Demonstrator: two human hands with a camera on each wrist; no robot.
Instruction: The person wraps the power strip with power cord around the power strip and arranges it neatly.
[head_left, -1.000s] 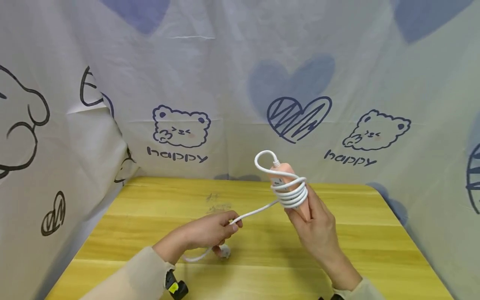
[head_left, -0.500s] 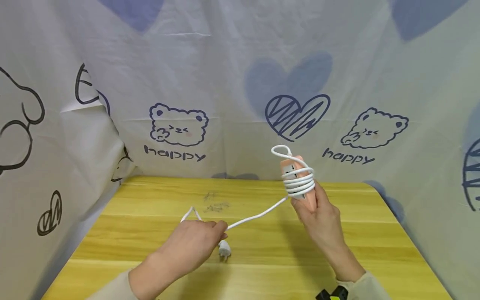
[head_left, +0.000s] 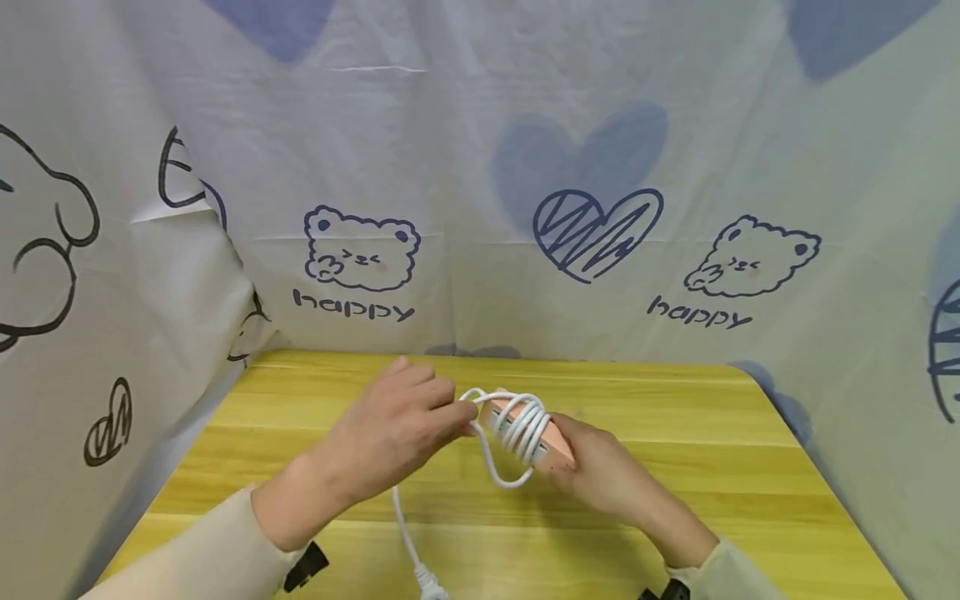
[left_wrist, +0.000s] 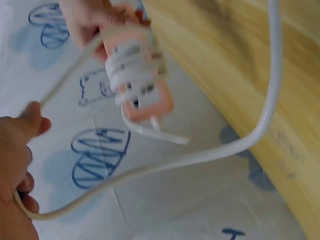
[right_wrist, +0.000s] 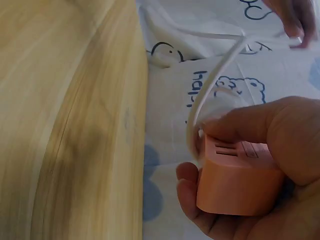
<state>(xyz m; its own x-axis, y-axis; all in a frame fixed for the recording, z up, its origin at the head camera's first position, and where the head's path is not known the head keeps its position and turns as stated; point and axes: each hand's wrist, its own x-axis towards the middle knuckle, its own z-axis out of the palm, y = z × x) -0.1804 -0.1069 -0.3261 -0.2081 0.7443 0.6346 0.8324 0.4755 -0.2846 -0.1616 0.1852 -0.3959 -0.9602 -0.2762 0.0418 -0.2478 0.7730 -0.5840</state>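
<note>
A pink power strip (head_left: pixel 558 457) is held up over the table in my right hand (head_left: pixel 607 475), tilted to the upper left. Its white cord (head_left: pixel 522 427) is wound several times around the middle. In the right wrist view, thumb and fingers grip the strip's end (right_wrist: pixel 240 187), where slots show. My left hand (head_left: pixel 393 433), left of the strip, pinches the cord between thumb and fingers; the left wrist view shows more cord (left_wrist: pixel 200 158) trailing from the lower fingers. A slack loop hangs between hand and strip. Below the left hand, the loose end drops to a white plug (head_left: pixel 430 583).
A yellow wood-grain table (head_left: pixel 697 433) lies under both hands. Behind it and at the sides hangs a pale cloth (head_left: pixel 480 275) with printed bears and hearts.
My right hand has brought the power strip down and leftward, tipping it further left. The left hand has risen with the cord toward the strip's far end. The plug now hangs nearer the front.
</note>
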